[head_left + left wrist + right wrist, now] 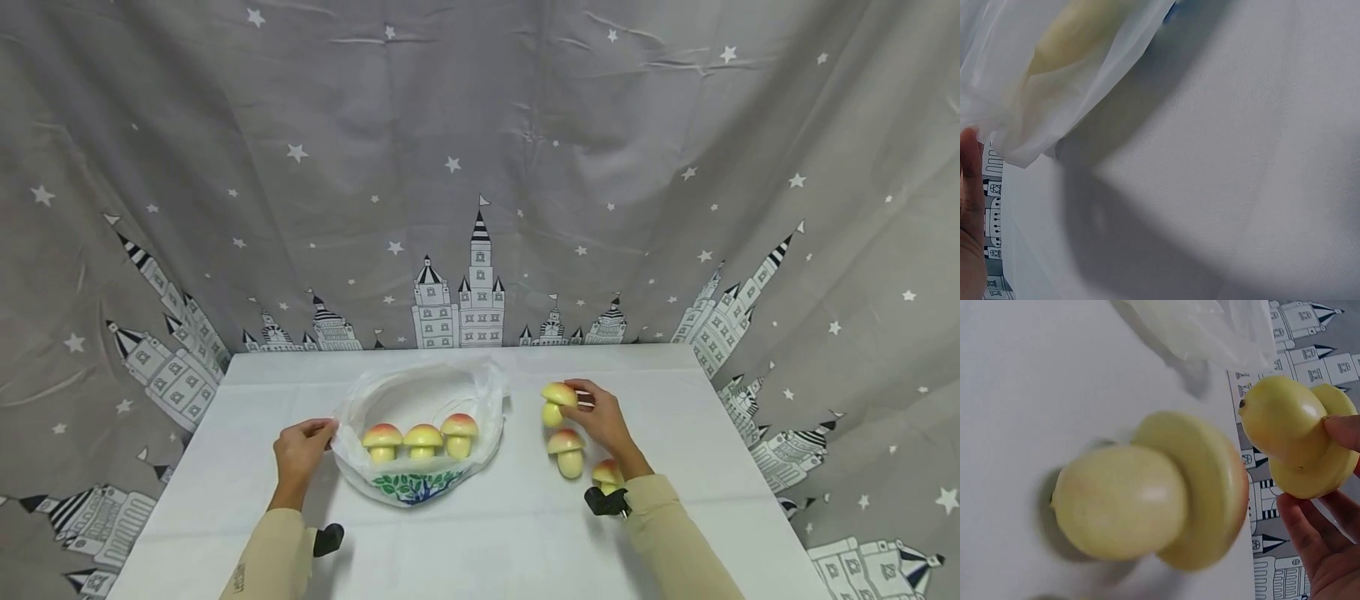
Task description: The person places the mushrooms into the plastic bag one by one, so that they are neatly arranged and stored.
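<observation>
My left hand [298,454] pinches the left edge of a white plastic bag [491,408] with a green and blue tree print. The bag's mouth is spread wide, and three toy mushrooms with red-yellow caps, one of them a middle mushroom [423,440], sit in a row inside. To the right, my right hand [600,417] grips a yellow toy mushroom [1285,419] by its cap, thumb on one side and fingers on the other. Just below it a second mushroom [567,454] lies on the table, and a third mushroom [606,475] is partly covered by the right wrist's black mount.
The white table [480,550] ends at a grey curtain [465,167] printed with castles and stars. Black camera mounts stick out from both sleeves, the left mount [328,540] over the table in front of the bag.
</observation>
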Demonstrator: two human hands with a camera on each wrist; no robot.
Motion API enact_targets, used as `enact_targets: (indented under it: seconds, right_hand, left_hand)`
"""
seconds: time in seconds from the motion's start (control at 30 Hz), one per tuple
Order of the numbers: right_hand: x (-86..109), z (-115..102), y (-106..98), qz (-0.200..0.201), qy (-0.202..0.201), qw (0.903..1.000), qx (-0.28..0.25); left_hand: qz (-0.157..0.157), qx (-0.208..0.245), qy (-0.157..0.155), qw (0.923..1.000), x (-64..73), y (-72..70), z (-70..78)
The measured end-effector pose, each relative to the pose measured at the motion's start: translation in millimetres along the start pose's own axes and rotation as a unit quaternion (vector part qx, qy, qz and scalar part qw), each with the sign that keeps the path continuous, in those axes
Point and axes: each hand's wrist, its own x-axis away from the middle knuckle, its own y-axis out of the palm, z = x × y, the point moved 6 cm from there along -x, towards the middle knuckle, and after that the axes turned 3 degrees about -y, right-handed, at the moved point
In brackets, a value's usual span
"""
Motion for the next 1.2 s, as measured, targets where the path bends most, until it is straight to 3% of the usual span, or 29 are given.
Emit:
enact_targets:
  seconds: [0.63,1.2]
  right_hand:
    - [-22.8,-17,50,-0.027,0.004,0.9996,-0.005]
    - [-38.3,-40,91,-0.047,-0.034,0.9983,-0.008]
  left_hand:
    - [-0.004,0.014,0.002,0.9999,1.4,-1.0,3.3]
    - [-0.003,0.017,-0.001,0.9999,1.1,-1.3,1.5]
